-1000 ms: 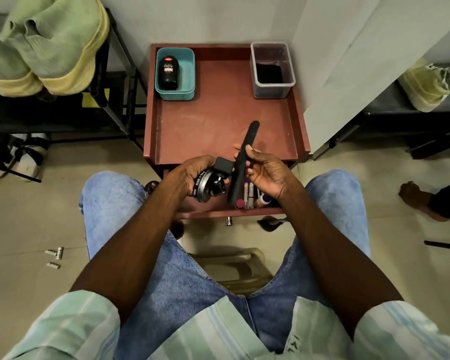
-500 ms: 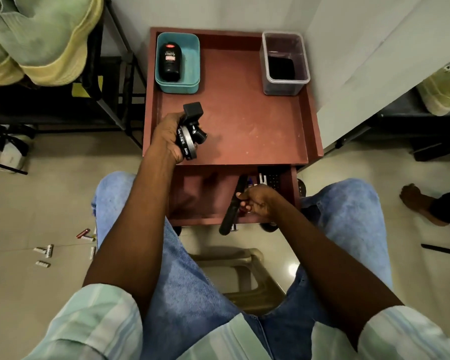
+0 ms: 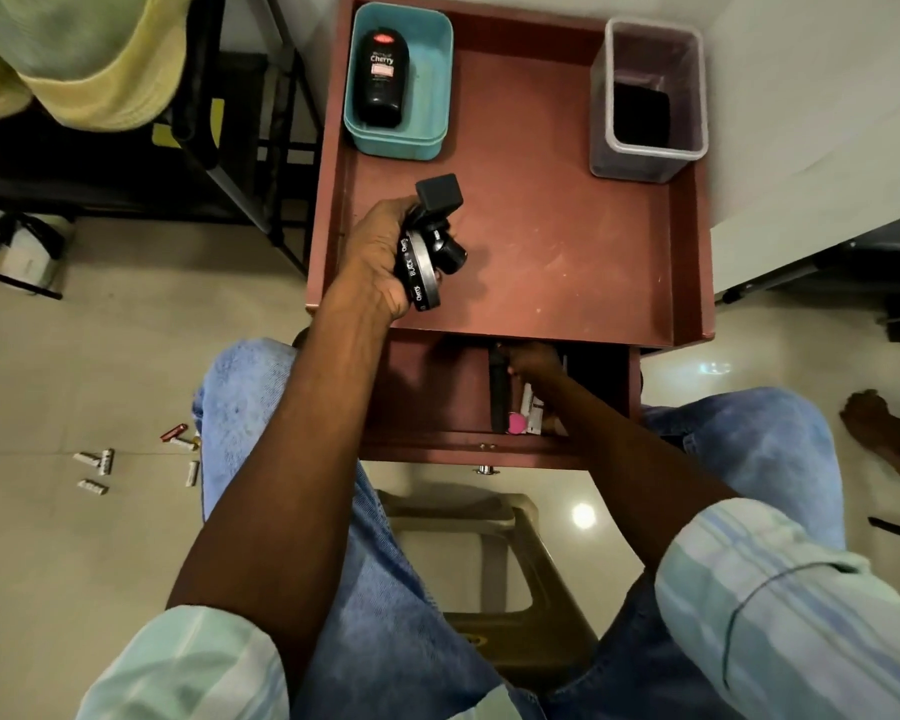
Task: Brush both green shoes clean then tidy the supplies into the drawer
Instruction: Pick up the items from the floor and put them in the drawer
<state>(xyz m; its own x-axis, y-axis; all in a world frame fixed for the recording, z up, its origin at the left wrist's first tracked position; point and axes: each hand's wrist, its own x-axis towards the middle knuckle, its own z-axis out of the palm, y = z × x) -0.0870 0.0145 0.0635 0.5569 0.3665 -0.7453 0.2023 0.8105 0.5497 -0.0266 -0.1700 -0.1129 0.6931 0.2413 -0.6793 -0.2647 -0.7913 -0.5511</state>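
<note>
While left fingers (image 3: 385, 236) are gripping the polish tin (image 3: 421, 272) and black sponge (image 3: 439, 193) over the red table (image 3: 567, 252), I'm seeing the right hand (image 3: 533, 358) pinching the black brush (image 3: 499, 392) inside the open drawer (image 3: 422, 402).

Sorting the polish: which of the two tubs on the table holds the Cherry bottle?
The teal tub at the back left; the black bottle lies in it. The clear tub at the back right holds only something dark.
</note>
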